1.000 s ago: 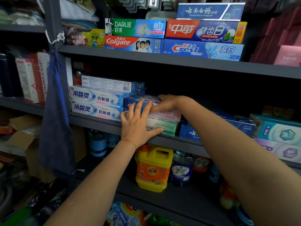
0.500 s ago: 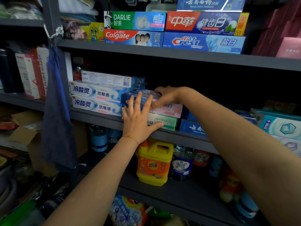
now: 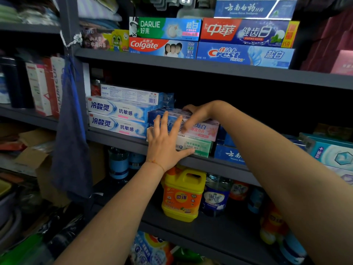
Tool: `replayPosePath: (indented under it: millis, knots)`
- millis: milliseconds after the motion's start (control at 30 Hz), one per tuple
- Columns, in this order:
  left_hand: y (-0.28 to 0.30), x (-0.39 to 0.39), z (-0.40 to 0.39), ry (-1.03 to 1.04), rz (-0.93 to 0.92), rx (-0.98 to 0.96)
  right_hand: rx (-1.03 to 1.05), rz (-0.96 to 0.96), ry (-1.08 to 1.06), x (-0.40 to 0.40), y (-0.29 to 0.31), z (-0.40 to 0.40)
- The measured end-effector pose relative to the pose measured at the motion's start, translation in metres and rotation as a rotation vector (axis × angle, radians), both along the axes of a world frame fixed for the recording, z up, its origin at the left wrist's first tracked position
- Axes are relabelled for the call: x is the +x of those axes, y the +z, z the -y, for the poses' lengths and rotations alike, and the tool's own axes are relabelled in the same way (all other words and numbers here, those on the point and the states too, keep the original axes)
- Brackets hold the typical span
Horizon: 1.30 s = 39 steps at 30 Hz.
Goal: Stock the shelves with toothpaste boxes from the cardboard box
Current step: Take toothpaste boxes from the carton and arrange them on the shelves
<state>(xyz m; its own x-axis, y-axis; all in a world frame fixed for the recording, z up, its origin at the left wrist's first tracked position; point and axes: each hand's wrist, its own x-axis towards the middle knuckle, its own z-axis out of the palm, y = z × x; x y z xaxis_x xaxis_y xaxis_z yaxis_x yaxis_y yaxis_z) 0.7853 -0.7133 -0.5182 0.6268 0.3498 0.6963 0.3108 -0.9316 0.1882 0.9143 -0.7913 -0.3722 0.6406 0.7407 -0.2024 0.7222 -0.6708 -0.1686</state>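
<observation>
Across the whole view runs a dark grey shelving unit (image 3: 210, 66), its upper shelf carrying Colgate (image 3: 162, 47), Darlie (image 3: 165, 28) and Crest (image 3: 244, 54) toothpaste boxes laid flat with their long faces forward. On the middle shelf (image 3: 118, 135), two white-and-blue toothpaste boxes (image 3: 117, 120) lie stacked at the left, with a third white box on top of them. Just right of these sits a smaller stack: a blue-and-pink toothpaste box (image 3: 200, 129) resting on a green-and-white toothpaste box (image 3: 196, 147). Below, on the lower shelf, stands a yellow detergent jug (image 3: 182, 196) beside a blue-labelled bottle (image 3: 215, 197). At the far left a blue cloth (image 3: 71, 150) hangs from the upright. The left hand (image 3: 165, 145) lies flat with fingers spread against the front of the smaller stack, thumb along the green-and-white box. The right hand (image 3: 198, 113) curls over the top of the blue-and-pink box, fingertips pressing its front face.
</observation>
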Motion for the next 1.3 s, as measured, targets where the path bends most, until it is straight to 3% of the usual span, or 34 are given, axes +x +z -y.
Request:
replayPosePath:
  millis: [600, 800, 1067, 1300]
  knots:
    - [-0.008, 0.002, 0.011, 0.016, 0.074, -0.010, 0.033, -0.049, 0.062, -0.001, 0.003, 0.002]
    - [-0.012, 0.003, 0.012, 0.002, 0.159, -0.196, 0.075, -0.013, 0.107, -0.009, -0.005, 0.012]
    - [-0.022, -0.007, 0.005, 0.091, 0.340, -0.443, 0.146, 0.326, 0.105, -0.010, -0.029, 0.032]
    - [-0.019, -0.007, 0.007, 0.097, 0.334, -0.435, 0.140, 0.305, 0.092, -0.015, -0.028, 0.036]
